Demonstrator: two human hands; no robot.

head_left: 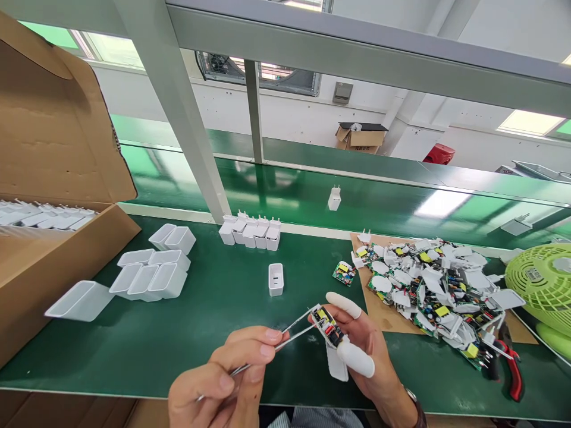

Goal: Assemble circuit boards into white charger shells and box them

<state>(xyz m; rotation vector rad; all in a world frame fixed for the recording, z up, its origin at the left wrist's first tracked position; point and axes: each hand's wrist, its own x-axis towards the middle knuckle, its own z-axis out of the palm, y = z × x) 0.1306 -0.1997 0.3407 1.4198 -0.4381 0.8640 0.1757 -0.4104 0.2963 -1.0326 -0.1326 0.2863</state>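
Note:
My left hand (234, 377) grips a pair of metal tweezers (294, 338), whose tips reach the near-left end of a small circuit board (329, 327). That board, with yellow, red and black parts, is pinched in my right hand (377, 348), which wears white finger cots. A white flat cover piece (338, 364) hangs below the board; how it joins on is hidden. Beyond my hands a white charger housing (276, 279) stands on the green tabletop. One loose circuit board (344, 273) lies to its right.
A brown sheet (388, 318) at right bears a heap of boards and white covers (432, 285). Red-handled pliers (514, 371) and a green fan (539, 285) are beside it. White empty housings (151, 273), a row of plug chargers (250, 232) and a cardboard box (53, 273) stand left.

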